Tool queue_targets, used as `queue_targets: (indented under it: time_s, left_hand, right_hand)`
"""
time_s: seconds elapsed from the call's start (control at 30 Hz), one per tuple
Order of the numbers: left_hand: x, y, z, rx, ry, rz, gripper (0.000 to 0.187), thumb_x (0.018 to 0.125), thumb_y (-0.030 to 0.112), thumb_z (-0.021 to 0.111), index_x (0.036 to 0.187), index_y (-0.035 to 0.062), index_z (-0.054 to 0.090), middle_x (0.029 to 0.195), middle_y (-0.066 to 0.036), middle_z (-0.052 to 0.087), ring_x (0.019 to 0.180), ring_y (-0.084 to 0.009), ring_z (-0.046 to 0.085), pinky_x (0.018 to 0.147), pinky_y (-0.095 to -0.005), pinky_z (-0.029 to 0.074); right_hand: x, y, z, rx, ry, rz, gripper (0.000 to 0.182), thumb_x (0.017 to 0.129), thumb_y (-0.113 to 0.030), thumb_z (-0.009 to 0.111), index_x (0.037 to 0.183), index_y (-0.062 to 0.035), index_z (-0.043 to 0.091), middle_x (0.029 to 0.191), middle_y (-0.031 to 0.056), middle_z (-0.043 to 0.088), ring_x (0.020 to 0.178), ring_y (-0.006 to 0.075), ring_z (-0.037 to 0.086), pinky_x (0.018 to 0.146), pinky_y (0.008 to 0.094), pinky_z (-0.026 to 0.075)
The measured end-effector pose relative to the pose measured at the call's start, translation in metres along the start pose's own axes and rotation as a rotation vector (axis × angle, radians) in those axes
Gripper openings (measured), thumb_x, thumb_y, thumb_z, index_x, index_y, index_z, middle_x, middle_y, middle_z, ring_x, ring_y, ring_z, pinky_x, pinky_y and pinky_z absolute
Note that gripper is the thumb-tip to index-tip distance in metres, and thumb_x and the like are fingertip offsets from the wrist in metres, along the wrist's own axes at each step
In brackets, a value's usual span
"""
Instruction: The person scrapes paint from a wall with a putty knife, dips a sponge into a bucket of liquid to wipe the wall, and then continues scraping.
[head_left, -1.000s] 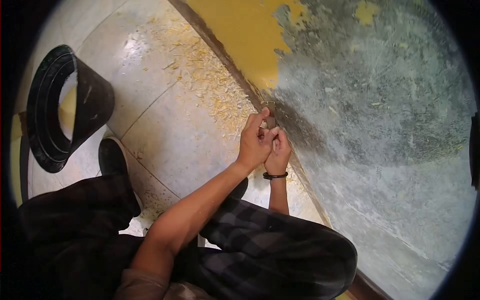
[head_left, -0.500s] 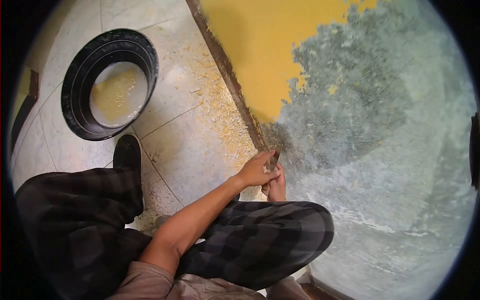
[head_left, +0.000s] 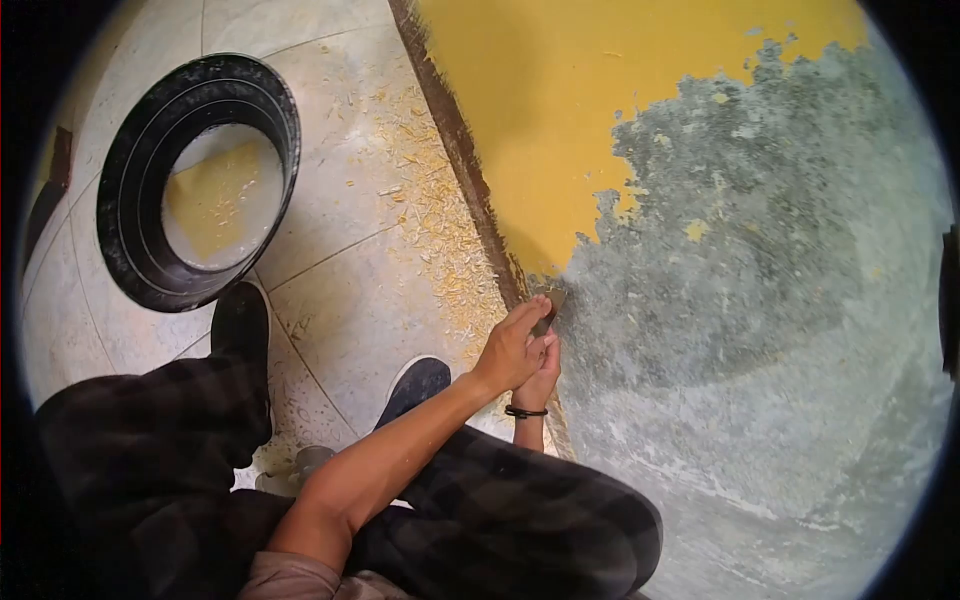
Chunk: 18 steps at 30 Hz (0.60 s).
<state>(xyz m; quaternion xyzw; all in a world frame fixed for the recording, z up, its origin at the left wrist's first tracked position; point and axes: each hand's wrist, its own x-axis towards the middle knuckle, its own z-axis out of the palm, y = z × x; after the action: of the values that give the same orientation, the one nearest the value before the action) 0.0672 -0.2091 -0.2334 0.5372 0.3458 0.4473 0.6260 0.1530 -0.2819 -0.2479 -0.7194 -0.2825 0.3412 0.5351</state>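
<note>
Both hands' grip, left hand (head_left: 513, 350) over right hand (head_left: 541, 372), is closed on a scraper (head_left: 549, 308) at the wall's (head_left: 760, 330) base; yellow paint (head_left: 540, 110) remains far left, grey stripped area nearer.

A round black plastic bucket (head_left: 195, 180) stands on the pale tiled floor (head_left: 330, 190), yellow paint flakes (head_left: 440, 230) lie along the brown skirting strip (head_left: 455, 140), and two dark shoes (head_left: 240, 325) rest nearby.
</note>
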Motion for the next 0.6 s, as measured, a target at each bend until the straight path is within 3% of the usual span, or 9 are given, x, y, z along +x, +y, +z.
queue_targets:
  time_s: [0.1, 0.17, 0.2, 0.23, 0.37, 0.43, 0.5, 0.6]
  left_hand:
    - [0.001, -0.005, 0.002, -0.006, 0.009, -0.016, 0.042, 0.083, 0.007, 0.059, 0.123, -0.0039, 0.053, 0.128, -0.024, 0.052, 0.122, -0.0370, 0.049, 0.101, -0.0380, 0.042]
    - [0.000, -0.003, 0.003, 0.002, 0.014, 0.016, 0.038, 0.082, 0.002, 0.059, 0.119, -0.0045, 0.055, 0.122, -0.022, 0.056, 0.119, -0.0358, 0.053, 0.099, -0.0372, 0.043]
    - [0.003, -0.003, 0.002, 0.014, 0.011, 0.016, 0.038, 0.082, 0.002, 0.059, 0.119, -0.0045, 0.055, 0.122, -0.022, 0.056, 0.119, -0.0358, 0.053, 0.099, -0.0372, 0.043]
    - [0.003, -0.004, 0.003, -0.007, 0.014, 0.026, 0.037, 0.082, 0.001, 0.059, 0.118, -0.0045, 0.055, 0.121, -0.022, 0.056, 0.119, -0.0364, 0.053, 0.099, -0.0371, 0.044]
    - [0.010, -0.003, -0.002, -0.082, 0.010, -0.008, 0.036, 0.082, 0.001, 0.058, 0.117, -0.0048, 0.056, 0.120, -0.023, 0.057, 0.119, -0.0369, 0.052, 0.099, -0.0364, 0.043]
    - [0.004, -0.003, 0.000, -0.099, 0.028, -0.016, 0.036, 0.082, 0.000, 0.058, 0.118, -0.0050, 0.056, 0.120, -0.023, 0.056, 0.119, -0.0358, 0.053, 0.099, -0.0362, 0.042]
    - [0.004, -0.005, -0.003, -0.055, -0.024, 0.088, 0.037, 0.082, -0.001, 0.057, 0.119, -0.0048, 0.055, 0.121, -0.022, 0.056, 0.119, -0.0351, 0.053, 0.097, -0.0354, 0.044]
    - [0.021, -0.017, -0.007, -0.034, 0.017, 0.069, 0.038, 0.082, -0.002, 0.056, 0.121, -0.0020, 0.055, 0.121, -0.021, 0.057, 0.117, -0.0324, 0.055, 0.090, -0.0343, 0.049]
  right_hand:
    - [-0.003, 0.001, 0.002, -0.040, 0.000, 0.032, 0.030, 0.100, -0.013, 0.047, 0.127, -0.0006, 0.046, 0.121, 0.0078, 0.054, 0.106, 0.0120, 0.053, 0.086, 0.0258, 0.045]
    - [-0.008, 0.008, 0.002, -0.066, 0.043, -0.083, 0.027, 0.100, -0.014, 0.046, 0.124, -0.0006, 0.046, 0.125, 0.0093, 0.053, 0.111, 0.0127, 0.051, 0.091, 0.0274, 0.043]
    - [-0.008, 0.010, 0.005, 0.171, 0.057, -0.035, 0.020, 0.100, -0.012, 0.046, 0.116, -0.0012, 0.049, 0.128, 0.0105, 0.052, 0.112, 0.0134, 0.050, 0.093, 0.0288, 0.042]
    - [-0.006, 0.004, 0.012, 0.183, 0.061, -0.032, 0.020, 0.100, -0.012, 0.046, 0.116, -0.0012, 0.049, 0.128, 0.0105, 0.052, 0.112, 0.0134, 0.050, 0.093, 0.0288, 0.042]
    - [-0.004, 0.003, 0.007, 0.084, -0.009, -0.041, 0.009, 0.099, -0.012, 0.049, 0.103, -0.0041, 0.048, 0.113, 0.0061, 0.057, 0.101, 0.0122, 0.054, 0.084, 0.0260, 0.046]
    - [-0.009, -0.008, 0.020, -0.025, 0.068, -0.084, 0.008, 0.098, -0.012, 0.051, 0.101, -0.0051, 0.047, 0.099, 0.0022, 0.056, 0.090, 0.0095, 0.054, 0.077, 0.0239, 0.047]
    - [-0.006, -0.020, 0.036, 0.101, 0.183, -0.041, 0.009, 0.096, -0.009, 0.053, 0.098, -0.0057, 0.046, 0.093, 0.0010, 0.054, 0.084, 0.0081, 0.052, 0.073, 0.0230, 0.046]
    - [0.011, -0.004, 0.025, 0.068, -0.014, -0.112, 0.015, 0.092, -0.008, 0.058, 0.097, -0.0056, 0.045, 0.090, 0.0012, 0.052, 0.083, 0.0090, 0.051, 0.075, 0.0240, 0.045]
